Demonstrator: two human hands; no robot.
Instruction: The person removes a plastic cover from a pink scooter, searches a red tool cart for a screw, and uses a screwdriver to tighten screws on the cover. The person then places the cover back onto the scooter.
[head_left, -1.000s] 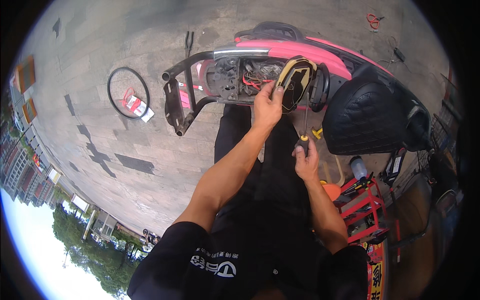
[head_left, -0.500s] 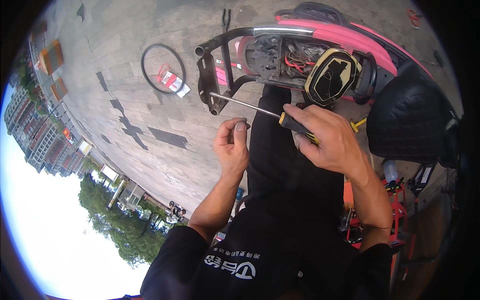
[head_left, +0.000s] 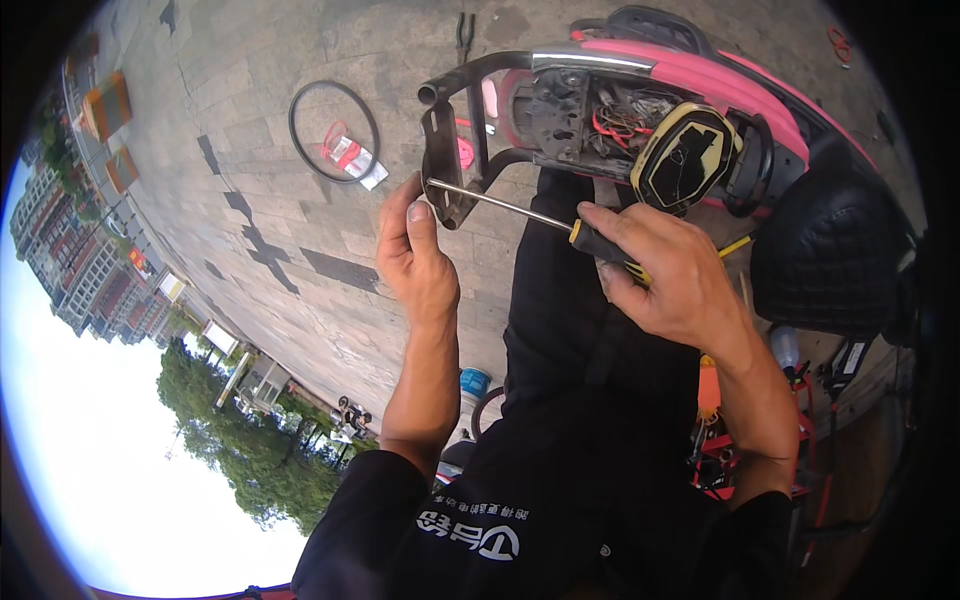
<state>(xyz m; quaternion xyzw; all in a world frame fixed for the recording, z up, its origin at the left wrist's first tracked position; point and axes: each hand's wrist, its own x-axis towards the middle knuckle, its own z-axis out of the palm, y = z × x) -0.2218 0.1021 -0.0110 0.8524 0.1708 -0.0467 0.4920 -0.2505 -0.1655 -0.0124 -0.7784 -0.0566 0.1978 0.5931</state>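
Observation:
My right hand (head_left: 670, 270) is closed round the black-and-yellow handle of a screwdriver (head_left: 508, 208). Its long steel shaft points left, and the tip meets the slotted end plate of a dark metal frame (head_left: 438, 150). Beside that plate, my left hand (head_left: 420, 260) has its fingers curled in, with the fingertips against or just behind the plate's left edge. Whatever those fingers pinch is hidden. The frame juts out from a pink scooter body (head_left: 700, 75), whose open middle shows loose wires (head_left: 615, 125).
A cream-and-black cover (head_left: 690, 155) rests against the scooter, near a black quilted seat (head_left: 830, 240). On the paving lie a black ring (head_left: 293, 125), a red-and-white packet (head_left: 352, 162) and pliers (head_left: 465, 38). A blue tub (head_left: 475, 381) stands by my left forearm.
My left hand has moved left and up to the end plate. The screwdriver stays in my right hand with its tip at the plate. The whole view has shifted slightly.

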